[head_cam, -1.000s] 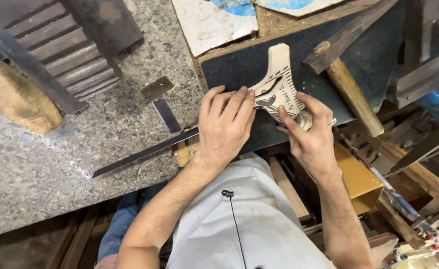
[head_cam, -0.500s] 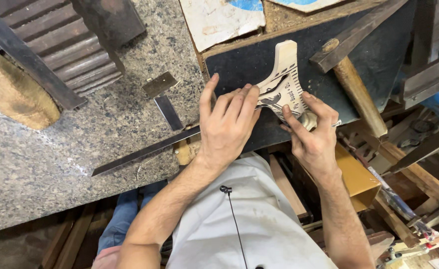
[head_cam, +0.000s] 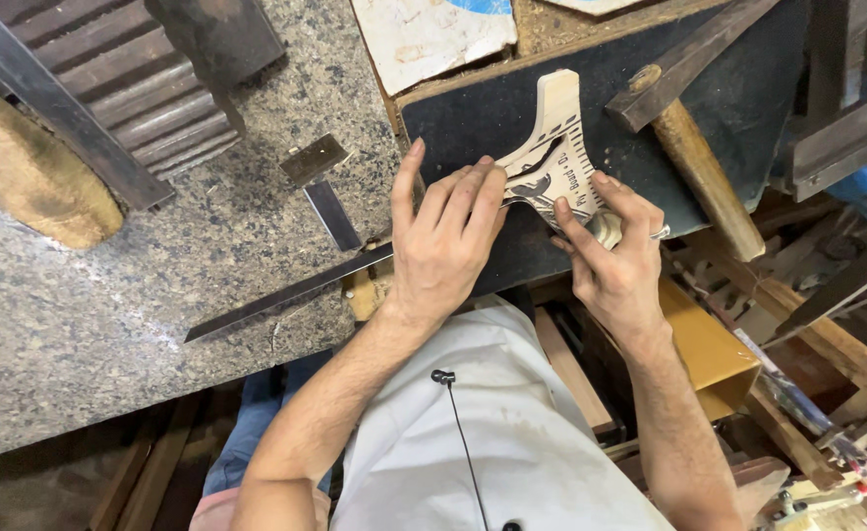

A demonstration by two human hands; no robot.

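I see my left hand (head_cam: 443, 241) spread flat, fingers extended and pressing on the near edge of a pale wooden cutout piece (head_cam: 554, 157) that lies on a dark board (head_cam: 473, 118). My right hand (head_cam: 615, 261) pinches the same piece from its near end, fingers curled around it. A long metal ruler (head_cam: 286, 293) runs out from under my left palm across the speckled stone slab (head_cam: 89, 315). A wooden-handled hammer (head_cam: 704, 167) lies just beyond my right fingertips.

Left hand (head_cam: 443, 246) flat, fingers spread — right hand (head_cam: 615, 261) pinching.
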